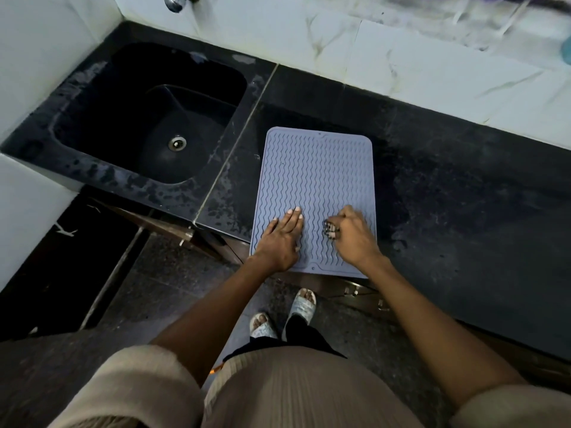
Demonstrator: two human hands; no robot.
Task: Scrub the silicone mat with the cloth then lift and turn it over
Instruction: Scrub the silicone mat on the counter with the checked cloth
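Silicone mat (315,180) lies flat under left hand (282,239), fingers straight; right hand (352,234) grips dark cloth (329,230).

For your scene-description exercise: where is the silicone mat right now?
In the head view, the silicone mat lies flat on the black counter, just right of the sink, its near edge overhanging under both hands.

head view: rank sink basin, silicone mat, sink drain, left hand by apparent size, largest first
1. sink basin and silicone mat: too close in apparent area to rank, and the mat lies nearer the camera.
2. left hand, flat on the mat.
3. sink drain, plainly smallest.
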